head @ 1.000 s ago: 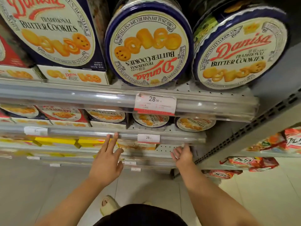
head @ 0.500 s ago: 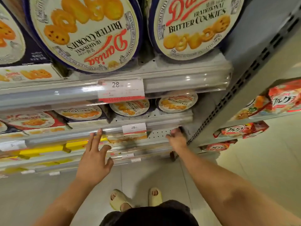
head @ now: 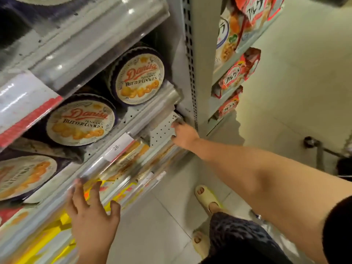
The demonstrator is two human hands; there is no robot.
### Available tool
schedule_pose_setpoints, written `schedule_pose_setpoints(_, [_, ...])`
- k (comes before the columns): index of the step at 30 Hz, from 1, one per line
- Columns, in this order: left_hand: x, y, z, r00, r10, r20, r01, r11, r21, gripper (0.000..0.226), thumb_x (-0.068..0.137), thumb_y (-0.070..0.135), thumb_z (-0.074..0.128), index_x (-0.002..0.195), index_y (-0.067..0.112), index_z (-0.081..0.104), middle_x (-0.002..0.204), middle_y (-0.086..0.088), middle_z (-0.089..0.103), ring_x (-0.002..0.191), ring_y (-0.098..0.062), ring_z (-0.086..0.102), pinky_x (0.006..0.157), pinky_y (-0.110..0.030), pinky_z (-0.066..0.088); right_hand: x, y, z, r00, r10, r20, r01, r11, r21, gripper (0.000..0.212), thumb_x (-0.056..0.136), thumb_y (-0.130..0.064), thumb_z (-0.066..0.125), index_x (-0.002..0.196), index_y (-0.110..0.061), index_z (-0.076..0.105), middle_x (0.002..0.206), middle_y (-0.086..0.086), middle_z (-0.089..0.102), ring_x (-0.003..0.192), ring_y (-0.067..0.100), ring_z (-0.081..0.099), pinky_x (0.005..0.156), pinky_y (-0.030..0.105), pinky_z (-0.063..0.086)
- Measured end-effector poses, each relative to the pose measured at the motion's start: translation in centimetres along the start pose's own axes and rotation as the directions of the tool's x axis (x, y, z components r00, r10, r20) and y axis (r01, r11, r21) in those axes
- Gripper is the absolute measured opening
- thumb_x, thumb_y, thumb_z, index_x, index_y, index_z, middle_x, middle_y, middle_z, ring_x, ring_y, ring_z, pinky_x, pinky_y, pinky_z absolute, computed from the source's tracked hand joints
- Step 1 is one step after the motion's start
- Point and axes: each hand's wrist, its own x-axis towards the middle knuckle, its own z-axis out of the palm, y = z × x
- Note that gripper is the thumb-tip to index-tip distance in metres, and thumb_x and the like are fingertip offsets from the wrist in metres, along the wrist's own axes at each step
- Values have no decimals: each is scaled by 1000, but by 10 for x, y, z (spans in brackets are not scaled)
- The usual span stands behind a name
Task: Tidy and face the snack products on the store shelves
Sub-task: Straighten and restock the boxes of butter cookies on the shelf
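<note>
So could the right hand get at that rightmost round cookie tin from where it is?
Probably yes. The right hand rests on the perforated shelf one level below the tin; only that shelf's clear front rail lies between them.

Shelf-edge strips, upper left: glossy clear plastic. Cookie tins: smooth printed metal. Perforated shelf: matt painted metal.

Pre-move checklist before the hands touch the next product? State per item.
1. Left hand free: ok, fingers spread against the clear shelf-edge rail, holding nothing.
2. Right hand free: cannot tell, fingertips hidden at the perforated shelf end.
3. Two round Danisa tins facing out, upright: ok.
4. Products under the rail faced: cannot tell, blurred.
5. Price tag seated in rail: ok, reads 28.
</note>
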Motion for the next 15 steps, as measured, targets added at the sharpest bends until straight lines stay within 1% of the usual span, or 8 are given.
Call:
schedule_pose_setpoints(3, [1,-6,12,991,56,-119,-53,998,30,75,79,37,51,148,7,47,156,-26,35,137,-51,36,112,-61,30,-10,6,12,997,-21,-75,16,998,-66,52,92,-25,59,141,-12,47,145,15,42,125,37,52,93,46,54])
schedule_pose_setpoints(6, [6,-15,27,970,119,-210,-104,992,77,74,83,33,50,153,8,41,151,-29,38,130,-49,42,107,-60,33,-6,7,21,981,-103,-165,69,977,-200,57,94,-23,58,147,-13,40,149,13,39,132,36,43,96,47,51])
schedule_pose_setpoints(8, [6,-18,36,956,137,-261,-119,989,85,72,86,34,49,153,9,41,150,-28,39,129,-47,43,106,-59,33,4,-1,26,957,-199,-211,125,939,-321,61,94,-23,59,150,-13,36,151,13,37,135,35,40,99,49,48])
schedule_pose_setpoints(10, [6,-18,41,951,118,-286,-107,993,51,72,86,34,51,153,13,41,150,-27,39,131,-46,42,108,-58,32,18,-15,29,935,-290,-204,179,883,-434,58,94,-24,59,146,-11,39,147,14,40,137,34,38,106,50,43])
schedule_pose_setpoints(11, [7,-17,44,952,96,-289,-93,995,27,72,85,34,52,154,15,40,151,-25,38,133,-46,41,109,-58,32,27,-23,30,934,-309,-177,189,852,-488,53,96,-26,57,144,-10,41,144,14,42,137,34,37,110,49,39])
schedule_pose_setpoints(13, [7,-13,50,960,35,-277,-36,999,0,75,84,36,52,156,24,34,156,-20,35,138,-46,39,110,-59,34,41,-37,30,945,-304,-116,183,791,-583,47,100,-31,52,142,-11,44,142,16,47,138,36,38,117,50,30])
schedule_pose_setpoints(15, [9,-13,55,962,-56,-269,40,997,-63,77,86,40,49,159,33,26,161,-16,31,142,-45,37,110,-63,36,51,-46,34,955,-283,-85,170,763,-624,43,101,-33,48,139,-12,50,140,17,53,138,37,40,119,54,25])
